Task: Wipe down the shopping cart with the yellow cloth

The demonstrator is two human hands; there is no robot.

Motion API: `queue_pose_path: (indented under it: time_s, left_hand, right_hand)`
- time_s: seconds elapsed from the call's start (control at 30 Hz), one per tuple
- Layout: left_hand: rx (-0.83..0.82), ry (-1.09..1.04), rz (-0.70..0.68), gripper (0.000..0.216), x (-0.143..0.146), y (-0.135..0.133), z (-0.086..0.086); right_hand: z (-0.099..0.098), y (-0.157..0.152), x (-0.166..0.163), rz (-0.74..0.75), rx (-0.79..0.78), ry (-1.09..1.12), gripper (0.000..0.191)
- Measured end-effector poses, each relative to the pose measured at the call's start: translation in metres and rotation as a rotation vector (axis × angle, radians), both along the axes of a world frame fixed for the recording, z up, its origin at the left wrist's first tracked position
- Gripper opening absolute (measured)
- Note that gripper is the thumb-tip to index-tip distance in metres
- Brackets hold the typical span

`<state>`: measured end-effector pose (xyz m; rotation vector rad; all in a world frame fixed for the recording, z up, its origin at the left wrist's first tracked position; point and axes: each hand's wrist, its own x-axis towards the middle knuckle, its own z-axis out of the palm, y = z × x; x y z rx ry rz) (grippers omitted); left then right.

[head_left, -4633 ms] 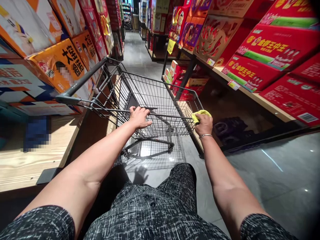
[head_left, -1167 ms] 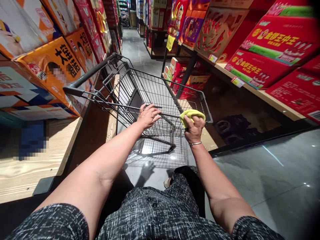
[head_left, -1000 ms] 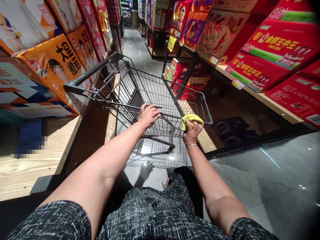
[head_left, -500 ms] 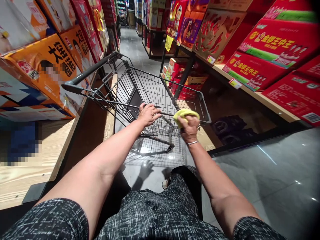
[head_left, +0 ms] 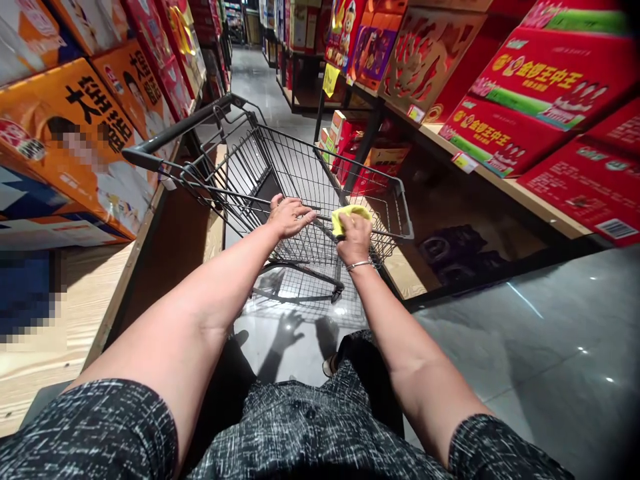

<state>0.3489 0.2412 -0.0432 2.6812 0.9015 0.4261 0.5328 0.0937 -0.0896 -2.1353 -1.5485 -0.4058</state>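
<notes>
A black wire shopping cart (head_left: 310,177) stands in a store aisle, its handle (head_left: 173,133) at the far left. My left hand (head_left: 287,217) rests on the near top rim of the basket, fingers curled over the wire. My right hand (head_left: 354,239) presses a folded yellow cloth (head_left: 350,215) onto the same rim, just right of the left hand. A thin bracelet circles my right wrist. The basket holds nothing that I can see.
Orange and white boxes (head_left: 85,133) fill the wooden shelf (head_left: 75,313) on the left. Red gift boxes (head_left: 530,100) line the shelf on the right, with more boxes (head_left: 360,153) low down beyond the cart. Grey glossy floor (head_left: 525,360) stretches along the aisle.
My right hand has slid the yellow cloth leftward along the near rim, from the right corner to close beside my left hand. The left hand has kept its hold on the rim.
</notes>
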Motion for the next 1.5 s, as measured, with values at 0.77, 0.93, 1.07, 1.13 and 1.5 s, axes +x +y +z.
queue_pose_path:
  time_s: [0.77, 0.93, 1.07, 1.13, 1.5]
  left_hand:
    - [0.039, 0.243, -0.187, 0.069, -0.006, -0.033, 0.010]
    - [0.041, 0.210, -0.251, 0.056, 0.013, -0.063, 0.004]
    - [0.006, 0.182, -0.240, 0.048, 0.012, -0.065, 0.004]
    - [0.001, 0.162, -0.229, 0.047, 0.012, -0.064, 0.004]
    - [-0.016, 0.118, -0.202, 0.041, 0.017, -0.061, -0.001]
  right_hand:
    - [-0.001, -0.104, 0.036, -0.087, -0.015, 0.021, 0.057]
    - [-0.036, -0.115, 0.000, -0.046, -0.092, -0.038, 0.053]
    - [-0.068, -0.106, -0.014, 0.002, -0.364, -0.068, 0.049]
    - [-0.089, -0.106, -0.019, 0.057, -0.545, -0.078, 0.050]
    - [-0.119, -0.117, -0.015, 0.136, -0.687, -0.025, 0.051]
